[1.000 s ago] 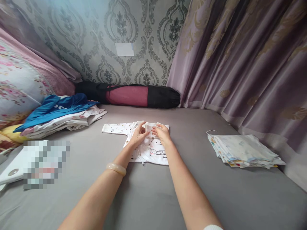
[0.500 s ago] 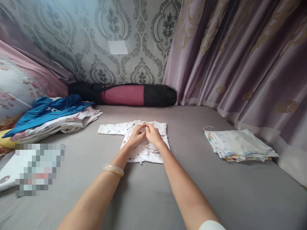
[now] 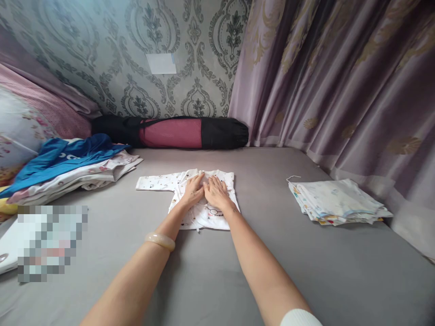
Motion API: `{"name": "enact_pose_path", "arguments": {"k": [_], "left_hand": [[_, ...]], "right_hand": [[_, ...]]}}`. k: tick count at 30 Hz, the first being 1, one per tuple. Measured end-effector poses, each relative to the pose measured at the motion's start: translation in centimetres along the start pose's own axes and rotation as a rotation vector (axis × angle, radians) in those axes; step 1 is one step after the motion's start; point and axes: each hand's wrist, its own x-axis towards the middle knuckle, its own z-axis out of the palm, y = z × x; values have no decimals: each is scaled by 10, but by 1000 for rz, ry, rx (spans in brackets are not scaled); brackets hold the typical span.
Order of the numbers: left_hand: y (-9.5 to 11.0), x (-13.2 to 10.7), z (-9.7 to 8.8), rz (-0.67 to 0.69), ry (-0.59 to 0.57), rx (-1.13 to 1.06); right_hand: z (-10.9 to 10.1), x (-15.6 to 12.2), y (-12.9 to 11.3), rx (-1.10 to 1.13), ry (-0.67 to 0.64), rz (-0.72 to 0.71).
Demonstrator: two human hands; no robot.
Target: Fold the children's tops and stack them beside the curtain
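Observation:
A small white printed baby shirt (image 3: 159, 182) lies spread on the grey bed sheet (image 3: 210, 271), one sleeve stretched out to the left. My left hand (image 3: 193, 190) and my right hand (image 3: 216, 192) rest side by side on the shirt's chest, palms down, fingers stretched flat against the cloth. Neither hand holds anything. A pale bangle (image 3: 159, 240) circles my left wrist.
A stack of folded pale cloths (image 3: 335, 201) lies at the right by the purple curtain (image 3: 340, 81). A pile of clothes topped with a blue garment (image 3: 64, 154) sits at the left. A black and red rolled bag (image 3: 173, 132) lies along the wall.
My hands went from pinching the shirt's collar area to lying flat on its front. The view shifted slightly right and down.

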Motion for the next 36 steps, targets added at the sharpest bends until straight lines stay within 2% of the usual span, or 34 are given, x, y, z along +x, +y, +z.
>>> {"name": "enact_pose_path", "arguments": {"k": [7, 11, 25, 29, 34, 36], "left_hand": [[-1, 0, 5, -9, 57, 57], [1, 0, 6, -16, 46, 95], [6, 0, 8, -33, 25, 181], [5, 0, 11, -42, 17, 179], [5, 1, 16, -36, 68, 184], [7, 0, 17, -37, 43, 183]], "right_hand": [[0, 4, 14, -141, 71, 76], [-1, 5, 21, -204, 107, 119], [-12, 8, 39, -224, 194, 282], [-13, 8, 42, -219, 196, 293], [-12, 6, 40, -235, 216, 237], [-12, 6, 40, -237, 199, 245]]}}
